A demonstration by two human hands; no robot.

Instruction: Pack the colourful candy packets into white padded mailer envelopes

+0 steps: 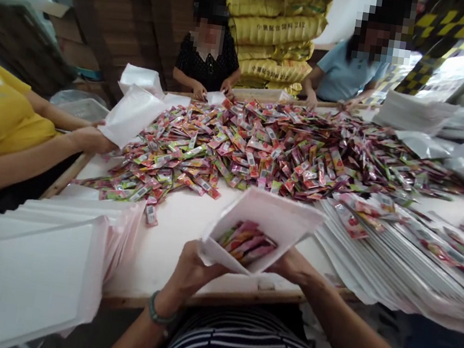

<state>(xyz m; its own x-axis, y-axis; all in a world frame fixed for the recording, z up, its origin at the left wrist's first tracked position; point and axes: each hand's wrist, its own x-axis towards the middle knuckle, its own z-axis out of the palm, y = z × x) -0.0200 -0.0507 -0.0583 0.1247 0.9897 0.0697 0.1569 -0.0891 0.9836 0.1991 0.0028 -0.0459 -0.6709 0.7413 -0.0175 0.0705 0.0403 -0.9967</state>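
Observation:
A white padded envelope (290,219) is held open in front of me, its mouth facing me, with several small colourful packets (247,243) inside. My left hand (196,270) grips its left lower edge, the thumb along the rim. My right hand (292,265) holds the right side, its fingers partly hidden behind the envelope. A green bracelet circles my left wrist. Beyond the envelope, a large heap of pink, red and green packets (262,146) spreads over the white table (174,246).
Stacked white envelopes (24,266) stand at the left; more envelopes (358,255) lie fanned at the right with packets on top. A person in yellow (0,130) holds an envelope at the left. Two people sit across the table, near piled yellow sacks (278,28).

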